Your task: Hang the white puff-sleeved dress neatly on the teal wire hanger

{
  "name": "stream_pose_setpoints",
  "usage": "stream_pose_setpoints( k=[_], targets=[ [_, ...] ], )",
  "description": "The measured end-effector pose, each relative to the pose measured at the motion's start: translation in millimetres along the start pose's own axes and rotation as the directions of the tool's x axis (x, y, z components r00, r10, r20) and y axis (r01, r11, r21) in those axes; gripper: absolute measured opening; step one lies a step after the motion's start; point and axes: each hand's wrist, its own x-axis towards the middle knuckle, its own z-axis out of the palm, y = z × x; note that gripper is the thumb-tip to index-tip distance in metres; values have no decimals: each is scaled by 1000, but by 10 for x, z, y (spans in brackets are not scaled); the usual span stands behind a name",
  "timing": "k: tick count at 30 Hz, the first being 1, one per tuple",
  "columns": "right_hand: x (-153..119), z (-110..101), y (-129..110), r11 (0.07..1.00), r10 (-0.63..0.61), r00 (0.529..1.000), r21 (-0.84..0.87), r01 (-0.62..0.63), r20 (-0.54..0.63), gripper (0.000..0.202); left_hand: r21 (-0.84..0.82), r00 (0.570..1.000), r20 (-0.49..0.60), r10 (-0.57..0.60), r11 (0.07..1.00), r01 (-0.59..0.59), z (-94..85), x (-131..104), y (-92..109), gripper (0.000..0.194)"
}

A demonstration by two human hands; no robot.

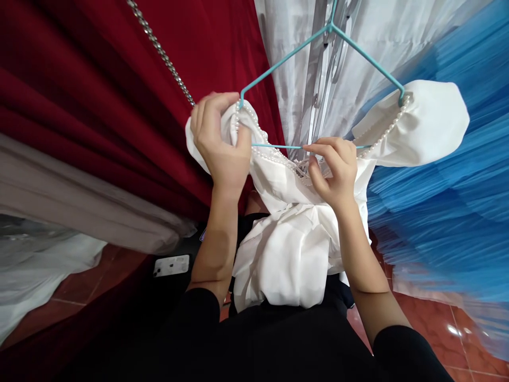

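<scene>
A white dress [296, 254] with pearl-beaded trim hangs on a thin turquoise hanger [286, 55] in front of me. My left hand [222, 143] is closed on the dress's left sleeve, close to the hanger's left end, with thumb and fingers on either side of the beaded edge. At the neckline, my right hand [336, 167] pinches the hanger's lower bar between thumb and fingers. The puffed right sleeve [429, 127] hangs from the hanger's other end. The dress's lower part lies bunched against my lap.
A dark red curtain [99, 85] with a beaded chain [163, 53] is on the left. Blue tulle [449, 212] fills the right side, and white fabric [284, 32] hangs behind. A white phone [172, 265] lies on a black surface above the red tiled floor [429, 318].
</scene>
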Motion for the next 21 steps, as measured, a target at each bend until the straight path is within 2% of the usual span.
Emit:
stream_pose_setpoints(
  k=[2, 4, 7, 8, 10, 12, 14, 15, 16, 17, 19, 21],
  targets=[
    [0, -18, 11, 1000, -1, 1000, 11, 1, 0, 25, -64, 998, 29, -59, 996, 61, -19, 113, -59, 45],
    [10, -39, 12, 999, -13, 1000, 45, 13, 8, 27, -123, 997, -31, -77, 990, 72, -76, 253, -128, 44],
    [26, -39, -2, 995, -34, 999, 95, 33, 15, 30, -179, 971, -222, -83, 983, 43, -235, 430, -333, 33],
    [30, -30, -8, 994, -41, 999, 103, 40, 5, 31, -196, 949, -299, -101, 980, 43, -299, 452, -418, 28],
    [33, -6, -17, 992, -52, 998, 114, 54, -21, 31, -189, 923, -336, -189, 973, 131, -414, 402, -561, 21],
    [34, 20, -19, 991, -55, 998, 121, 59, -34, 32, -145, 898, -320, -304, 952, 270, -481, 223, -616, 19],
    [34, 43, -16, 990, -57, 998, 126, 61, -37, 31, -125, 881, -272, -388, 922, 368, -481, -51, -554, 16],
    [35, 53, -15, 990, -58, 998, 128, 62, -37, 31, -134, 883, -253, -394, 919, 371, -459, -202, -484, 12],
    [37, 62, -14, 990, -56, 998, 130, 60, -34, 30, -135, 893, -202, -401, 915, 381, -427, -348, -393, 11],
    [39, 68, -14, 990, -51, 998, 128, 54, -26, 31, -103, 906, -104, -411, 910, 402, -389, -477, -287, 12],
    [44, 69, -19, 994, -23, 1000, 110, 23, 6, 32, -74, 947, 16, -321, 944, 321, -306, -647, -56, 13],
    [49, 50, -27, 997, 15, 999, 80, -19, 50, 32, -99, 988, 75, -133, 985, 140, -224, -668, 160, 13]
  ],
)
